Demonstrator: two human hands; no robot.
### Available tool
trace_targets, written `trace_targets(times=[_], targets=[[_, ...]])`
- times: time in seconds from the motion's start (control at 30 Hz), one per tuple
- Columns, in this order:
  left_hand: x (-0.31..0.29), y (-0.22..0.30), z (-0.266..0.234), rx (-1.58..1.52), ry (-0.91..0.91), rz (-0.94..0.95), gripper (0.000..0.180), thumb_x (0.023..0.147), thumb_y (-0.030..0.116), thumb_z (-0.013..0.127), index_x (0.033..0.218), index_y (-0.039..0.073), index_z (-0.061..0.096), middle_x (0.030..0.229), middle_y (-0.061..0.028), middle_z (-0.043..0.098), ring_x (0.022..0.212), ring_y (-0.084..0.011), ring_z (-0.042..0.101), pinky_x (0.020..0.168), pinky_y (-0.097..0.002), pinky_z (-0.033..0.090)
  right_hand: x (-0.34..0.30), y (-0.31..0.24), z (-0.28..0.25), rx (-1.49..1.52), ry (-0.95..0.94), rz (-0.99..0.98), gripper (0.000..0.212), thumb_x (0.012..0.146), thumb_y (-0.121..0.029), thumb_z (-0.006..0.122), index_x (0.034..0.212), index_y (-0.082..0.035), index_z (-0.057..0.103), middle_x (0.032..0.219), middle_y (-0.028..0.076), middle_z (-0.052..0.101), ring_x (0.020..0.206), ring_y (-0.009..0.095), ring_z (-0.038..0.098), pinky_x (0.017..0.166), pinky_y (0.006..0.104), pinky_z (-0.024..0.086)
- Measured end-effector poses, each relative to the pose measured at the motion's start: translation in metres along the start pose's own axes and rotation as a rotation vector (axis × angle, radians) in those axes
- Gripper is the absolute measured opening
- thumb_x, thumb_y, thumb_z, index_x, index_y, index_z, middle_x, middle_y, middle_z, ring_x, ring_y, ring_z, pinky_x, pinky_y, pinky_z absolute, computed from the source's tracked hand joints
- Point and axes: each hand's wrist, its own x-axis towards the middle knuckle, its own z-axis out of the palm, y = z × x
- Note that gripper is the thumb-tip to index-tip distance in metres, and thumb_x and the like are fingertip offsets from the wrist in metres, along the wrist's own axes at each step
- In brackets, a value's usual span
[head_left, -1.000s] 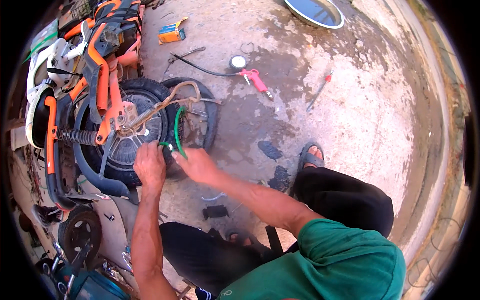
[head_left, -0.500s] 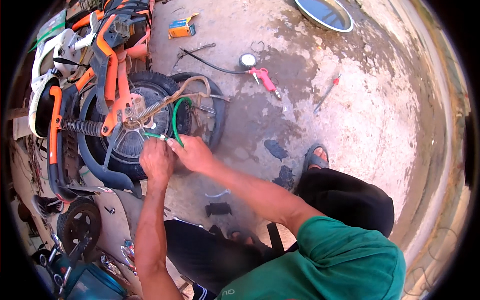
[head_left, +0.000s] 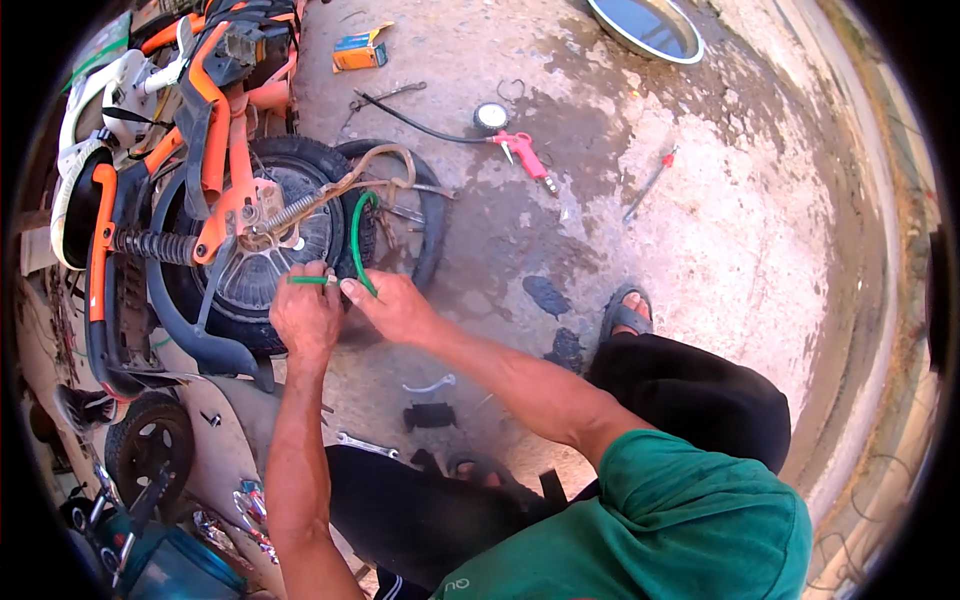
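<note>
An orange and black scooter lies on its side on the concrete, its black rear wheel facing up. A curved green hose loops up from the wheel's rim. My left hand is closed around the straight green end of it at the tyre's edge. My right hand pinches the hose just beside it, thumb pressed against the tyre. A tan inner tube drapes over the wheel, and a second tyre lies behind it.
A red air gun with a round gauge and black hose lies beyond the wheel. A small orange box, a metal basin, a red-handled tool, a wrench and a small wheel lie around. My sandalled foot rests at right.
Both hands have shifted slightly up along the tyre's edge while keeping hold of the green hose. The view has tilted a little; the scooter has not moved.
</note>
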Motion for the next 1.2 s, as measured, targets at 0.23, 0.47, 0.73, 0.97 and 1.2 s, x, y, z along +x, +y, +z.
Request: trace_targets(times=[0.23, 0.47, 0.73, 0.97, 1.2], targets=[[-0.007, -0.020, 0.009, -0.069, 0.184, 0.091, 0.020, 0.084, 0.018, 0.074, 0.103, 0.013, 0.073, 0.091, -0.0081, 0.066, 0.086, -0.0308, 0.066, 0.074, -0.0451, 0.055, 0.000, 0.005, 0.009, 0.177, -0.035, 0.077, 0.051, 0.105, -0.047, 0.058, 0.089, 0.001, 0.062, 0.071, 0.013, 0.059, 0.070, 0.018, 0.050, 0.068, 0.0445, 0.049], [-0.028, -0.018, -0.017, -0.602, 0.125, -0.062, 0.024, 0.087, 0.007, 0.069, 0.111, 0.005, 0.071, 0.098, -0.0123, 0.068, 0.089, -0.0287, 0.069, 0.078, -0.0364, 0.056, 0.013, 0.000, -0.016, -0.135, -0.312, 0.124, 0.040, 0.087, -0.035, 0.081, 0.084, 0.000, 0.061, 0.069, 0.003, 0.057, 0.066, 0.012, 0.051, 0.062, 0.0379, 0.047], [-0.034, 0.067, 0.003, -1.638, -0.633, -0.438, 0.042, 0.103, 0.033, 0.061, 0.123, -0.003, 0.068, 0.123, -0.0136, 0.068, 0.118, -0.0245, 0.062, 0.105, -0.0405, 0.048, 0.006, -0.029, -0.069, -0.197, -0.859, -0.180, 0.028, 0.083, -0.026, 0.082, 0.096, -0.005, 0.070, 0.073, 0.002, 0.060, 0.067, 0.016, 0.058, 0.062, 0.0356, 0.049], [-0.023, 0.129, 0.034, -1.762, -0.198, -0.438, 0.047, 0.112, 0.037, 0.047, 0.099, -0.002, 0.072, 0.109, -0.0147, 0.076, 0.107, -0.0243, 0.068, 0.104, -0.0403, 0.049, -0.005, -0.003, -0.118, -0.214, -0.879, 0.160, 0.050, 0.090, -0.024, 0.077, 0.126, -0.014, 0.044, 0.074, 0.000, 0.052, 0.054, 0.008, 0.044, 0.045, 0.0284, 0.032], [-0.040, 0.154, 0.050, -1.871, -0.048, -0.924, 0.054, 0.110, 0.054, 0.047, 0.077, 0.011, 0.050, 0.078, -0.0119, 0.068, 0.055, -0.0192, 0.058, 0.039, -0.0303, 0.041, -0.018, 0.029, -0.161, 0.275, -0.959, 0.675, 0.041, 0.107, -0.045, 0.054, 0.122, -0.008, 0.060, 0.080, -0.001, 0.053, 0.061, 0.009, 0.047, 0.053, 0.0248, 0.037]])
